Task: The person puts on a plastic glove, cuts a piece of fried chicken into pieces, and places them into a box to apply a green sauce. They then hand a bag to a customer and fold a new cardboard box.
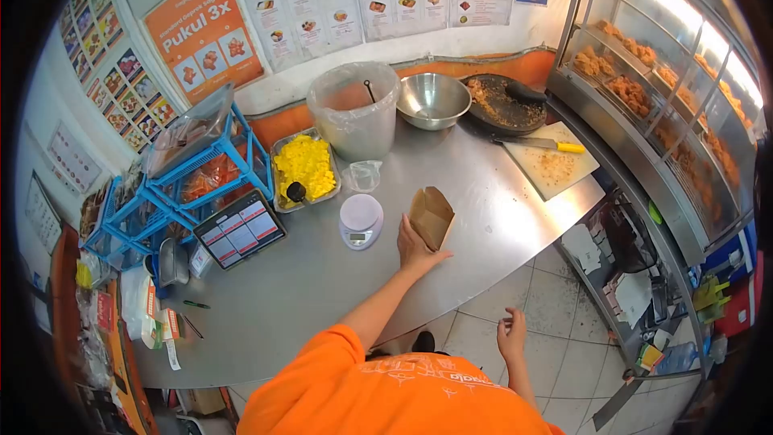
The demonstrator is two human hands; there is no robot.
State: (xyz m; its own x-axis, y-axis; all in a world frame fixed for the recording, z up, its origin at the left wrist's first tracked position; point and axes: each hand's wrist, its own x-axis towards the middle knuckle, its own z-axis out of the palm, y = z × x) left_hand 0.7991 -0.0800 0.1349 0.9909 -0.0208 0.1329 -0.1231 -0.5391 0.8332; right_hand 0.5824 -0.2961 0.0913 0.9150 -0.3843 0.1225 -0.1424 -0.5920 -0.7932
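Note:
My left hand (417, 248) is closed around the near left side of a brown paper food box (431, 216), which stands on the steel table with its top open. Over the floor beyond the table's edge hangs my right hand (511, 333), fingers loosely bent and apart, with nothing visible in it. Just left of the box is a white digital kitchen scale (361, 221) with a bare round platform. Behind the scale lies a small clear plastic bag (362, 176).
A tray of yellow food (304, 167), a plastic-lined bucket (352, 111), a steel bowl (433, 101) and a stone mortar (503, 109) line the back. At right, a knife (545, 144) rests on a cutting board (555, 165). A tablet (240, 229) stands left; a fried-chicken display case (652, 105) is far right.

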